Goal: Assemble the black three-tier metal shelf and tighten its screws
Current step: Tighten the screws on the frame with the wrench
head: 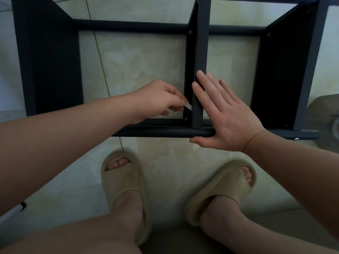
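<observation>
- The black three-tier metal shelf (200, 43) lies on its side on the pale tiled floor (139, 57), just far of the person's two feet. Its round rails run left to right.
- The shelf's middle black flat panel (200, 52) runs from near to far, and it meets the near round black rail (161, 132) between the two hands.
- The left hand (157, 99) pinches a small silvery tool (188, 106) between thumb and fingertips. I cannot tell what kind of tool it is.
- A small dark screw (186, 118) sits in the corner on the left face of the middle panel. It is just near of the tool's tip and apart from it.
- The right hand (225, 114) is flat with fingers spread. It presses on the middle panel's edge, with the thumb along the near rail.
- In my judgement the left hand is nearer to the screw, so the tool must go a little nearer and down to reach it, while the right hand steadies the frame.
</observation>
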A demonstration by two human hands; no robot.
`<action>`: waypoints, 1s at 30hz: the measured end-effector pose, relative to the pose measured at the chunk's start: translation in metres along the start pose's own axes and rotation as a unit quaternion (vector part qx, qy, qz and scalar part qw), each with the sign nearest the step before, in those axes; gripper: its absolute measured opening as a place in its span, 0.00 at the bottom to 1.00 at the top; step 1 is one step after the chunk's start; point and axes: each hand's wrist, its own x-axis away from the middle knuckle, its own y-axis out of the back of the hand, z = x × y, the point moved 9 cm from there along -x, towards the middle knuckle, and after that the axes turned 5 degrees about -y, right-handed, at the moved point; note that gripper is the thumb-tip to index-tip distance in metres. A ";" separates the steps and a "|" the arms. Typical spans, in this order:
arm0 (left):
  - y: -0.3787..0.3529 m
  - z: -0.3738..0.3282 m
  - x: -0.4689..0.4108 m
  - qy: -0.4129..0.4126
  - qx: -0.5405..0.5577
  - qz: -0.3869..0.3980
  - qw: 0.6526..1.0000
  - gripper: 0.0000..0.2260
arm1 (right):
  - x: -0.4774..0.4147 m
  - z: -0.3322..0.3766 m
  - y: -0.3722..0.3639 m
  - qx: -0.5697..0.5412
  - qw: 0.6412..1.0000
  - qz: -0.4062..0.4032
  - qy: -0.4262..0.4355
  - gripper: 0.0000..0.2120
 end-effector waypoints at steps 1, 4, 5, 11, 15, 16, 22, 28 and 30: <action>-0.005 0.005 0.000 0.027 0.055 0.005 0.998 0.05 | 0.000 0.000 0.000 0.000 1.000 0.000 0.000 0.53; -0.017 0.012 0.000 0.065 0.176 0.017 0.982 0.06 | 0.000 0.000 0.000 -0.001 1.000 -0.002 0.000 0.53; -0.018 0.014 -0.001 0.069 0.194 0.009 0.978 0.06 | -0.001 0.000 0.000 -0.001 1.000 -0.003 -0.001 0.53; -0.007 0.015 -0.004 0.052 0.123 -0.072 0.988 0.04 | 0.000 0.000 0.000 0.002 1.000 -0.002 -0.002 0.54; -0.001 0.015 -0.004 0.049 0.113 -0.098 0.988 0.03 | 0.000 0.000 0.001 -0.001 1.000 -0.004 -0.003 0.54; -0.002 0.015 -0.004 0.048 0.121 -0.094 0.987 0.03 | 0.000 0.000 0.001 -0.002 1.000 -0.005 -0.003 0.54; -0.009 0.012 -0.005 0.052 0.158 -0.070 0.983 0.02 | -0.001 -0.001 0.000 0.000 1.000 -0.005 -0.002 0.54; -0.010 0.012 -0.005 0.058 0.155 -0.054 0.985 0.05 | 0.000 0.000 0.000 0.001 1.000 -0.011 0.000 0.53; -0.011 0.013 -0.005 0.058 0.143 -0.050 0.987 0.05 | -0.001 0.000 0.000 0.002 1.000 -0.012 0.001 0.53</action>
